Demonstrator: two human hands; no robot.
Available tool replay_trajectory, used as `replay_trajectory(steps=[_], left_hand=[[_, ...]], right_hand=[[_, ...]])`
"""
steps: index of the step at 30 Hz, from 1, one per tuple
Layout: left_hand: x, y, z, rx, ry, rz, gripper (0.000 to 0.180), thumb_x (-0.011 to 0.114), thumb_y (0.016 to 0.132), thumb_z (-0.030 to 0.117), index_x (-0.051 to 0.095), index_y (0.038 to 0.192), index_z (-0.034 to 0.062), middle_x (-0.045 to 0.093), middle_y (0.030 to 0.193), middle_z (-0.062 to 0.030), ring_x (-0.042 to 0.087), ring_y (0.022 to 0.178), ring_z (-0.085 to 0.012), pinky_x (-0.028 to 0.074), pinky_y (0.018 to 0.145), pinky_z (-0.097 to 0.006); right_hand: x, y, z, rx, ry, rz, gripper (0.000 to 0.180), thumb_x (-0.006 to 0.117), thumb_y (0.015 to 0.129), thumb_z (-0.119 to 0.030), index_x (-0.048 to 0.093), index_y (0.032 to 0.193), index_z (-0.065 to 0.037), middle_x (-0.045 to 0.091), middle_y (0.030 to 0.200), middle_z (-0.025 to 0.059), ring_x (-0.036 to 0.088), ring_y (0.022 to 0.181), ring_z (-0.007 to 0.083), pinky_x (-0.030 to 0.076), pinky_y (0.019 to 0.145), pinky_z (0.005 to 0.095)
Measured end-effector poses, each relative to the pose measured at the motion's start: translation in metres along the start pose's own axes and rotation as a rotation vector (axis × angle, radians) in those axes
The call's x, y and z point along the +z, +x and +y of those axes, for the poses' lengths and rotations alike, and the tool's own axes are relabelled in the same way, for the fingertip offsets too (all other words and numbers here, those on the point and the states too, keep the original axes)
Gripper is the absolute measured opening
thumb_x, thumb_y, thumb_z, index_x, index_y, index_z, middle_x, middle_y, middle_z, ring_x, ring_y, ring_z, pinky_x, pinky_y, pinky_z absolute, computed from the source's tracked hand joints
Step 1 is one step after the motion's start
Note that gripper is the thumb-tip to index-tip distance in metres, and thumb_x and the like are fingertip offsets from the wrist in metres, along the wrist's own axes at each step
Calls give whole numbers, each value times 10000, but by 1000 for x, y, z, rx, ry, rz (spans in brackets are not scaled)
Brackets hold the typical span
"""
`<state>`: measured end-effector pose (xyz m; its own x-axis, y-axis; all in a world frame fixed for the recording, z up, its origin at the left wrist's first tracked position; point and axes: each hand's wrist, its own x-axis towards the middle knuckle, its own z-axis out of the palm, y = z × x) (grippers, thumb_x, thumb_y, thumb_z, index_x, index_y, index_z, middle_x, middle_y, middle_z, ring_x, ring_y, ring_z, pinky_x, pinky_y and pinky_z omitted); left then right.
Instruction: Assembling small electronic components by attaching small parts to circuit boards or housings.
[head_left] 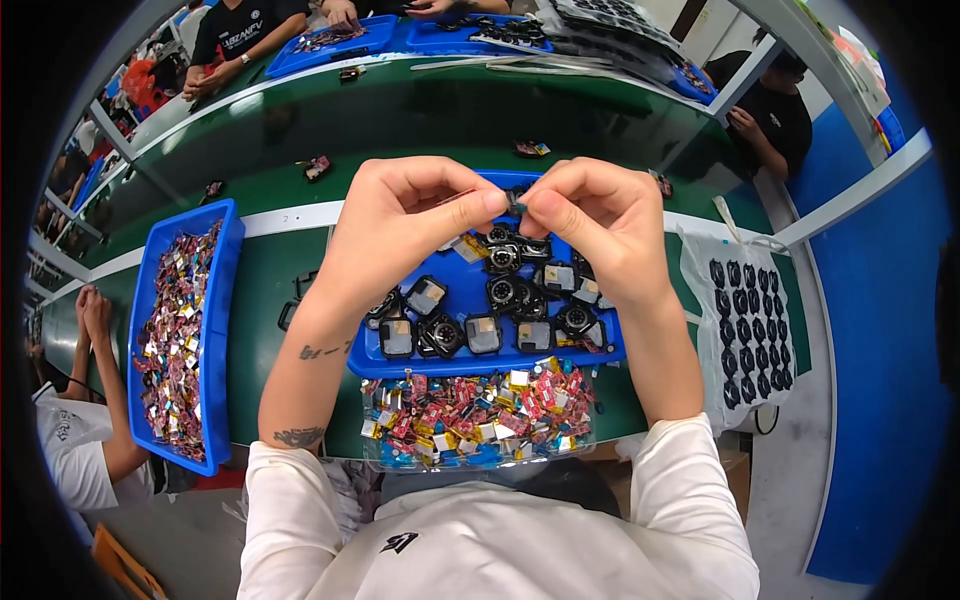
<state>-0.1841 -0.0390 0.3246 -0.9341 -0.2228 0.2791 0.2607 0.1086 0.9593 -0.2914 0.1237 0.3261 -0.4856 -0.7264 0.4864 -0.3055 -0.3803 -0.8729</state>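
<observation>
Both hands are up over the blue tray [470,362], meeting in the middle. The left hand [405,225] and the right hand [600,225] pinch one small dark part [513,203] between their fingertips, each grip clenched on it from its own side, above the tray's far end. Below them the tray holds square black modules [483,333] in loose rows. Nearer the body sits a clear box of red and gold pieces [478,412]. Off to the left, a long blue bin [222,330] of the same bright pieces rests on the green worktop [270,380].
</observation>
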Motion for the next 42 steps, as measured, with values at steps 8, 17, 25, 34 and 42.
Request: replay_trajectory(steps=[8, 17, 25, 34, 42], left_hand=[[-17, 3, 0, 83, -149, -154, 121, 669, 824, 122, 662, 862, 7, 637, 770, -31, 589, 711, -83, 474, 658, -216], [-34, 0, 8, 148, -65, -5, 157, 667, 828, 160, 660, 881, 12, 659, 828, -38, 583, 725, -71, 471, 675, -212], [-36, 0, 11, 150, -69, -19, 112, 670, 812, 123, 667, 855, 20, 650, 831, -30, 580, 766, -65, 454, 688, -208], [-20, -3, 8, 167, 47, 18, 78, 662, 786, 56, 664, 782, -21, 603, 1067, -105, 591, 832, -99, 481, 743, -232], [11, -2, -13, 139, 91, 220, 86, 668, 775, 73, 675, 745, -7, 616, 1082, -116, 596, 797, -99, 467, 681, -217]], right_hand=[[-5, 8, 12, -28, -462, -37, 78, 667, 775, -77, 651, 775, 0, 646, 701, 36, 600, 658, 87, 461, 594, 219], [4, -2, 57, -106, -861, -581, 224, 691, 740, -170, 664, 945, -84, 638, 895, 73, 615, 842, 235, 491, 694, 326], [-13, -1, 62, -51, -1355, -492, 214, 736, 671, -208, 613, 752, -53, 594, 829, 54, 571, 778, 229, 460, 653, 343], [1, 13, 32, 312, -265, -233, 220, 742, 726, -44, 523, 746, -41, 575, 793, -19, 540, 721, 24, 448, 612, 186], [12, 8, 32, 74, 41, 159, 323, 670, 777, 10, 553, 1079, 6, 599, 851, 45, 610, 736, 77, 488, 592, 183]])
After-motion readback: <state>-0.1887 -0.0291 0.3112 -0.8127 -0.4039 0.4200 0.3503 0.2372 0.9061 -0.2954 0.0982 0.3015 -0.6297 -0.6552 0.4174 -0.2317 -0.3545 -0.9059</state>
